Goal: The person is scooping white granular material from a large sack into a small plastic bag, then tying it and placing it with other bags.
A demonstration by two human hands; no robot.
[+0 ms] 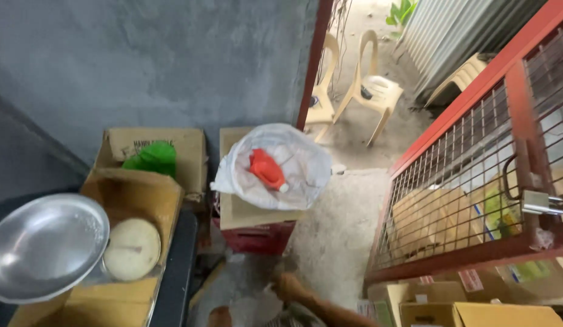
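Observation:
A forearm reaches in from the bottom edge, and my right hand (286,284) is low over the concrete floor, just in front of a red crate (257,237). The hand is blurred, so its fingers cannot be made out. A small rounded brown shape (219,316) at the bottom edge may be my left hand, though it is too cut off to tell. On the crate stands a cardboard box (245,213) with a white plastic bag (299,172) on top. A red object (266,168) lies in the bag.
At left is a weighing scale with a round metal pan (45,242) and a pale dial (133,248), set on cardboard boxes. One box holds something green (153,157). A red mesh gate (475,181) with a padlock (536,203) stands at right. Beige plastic chairs (372,91) are beyond it.

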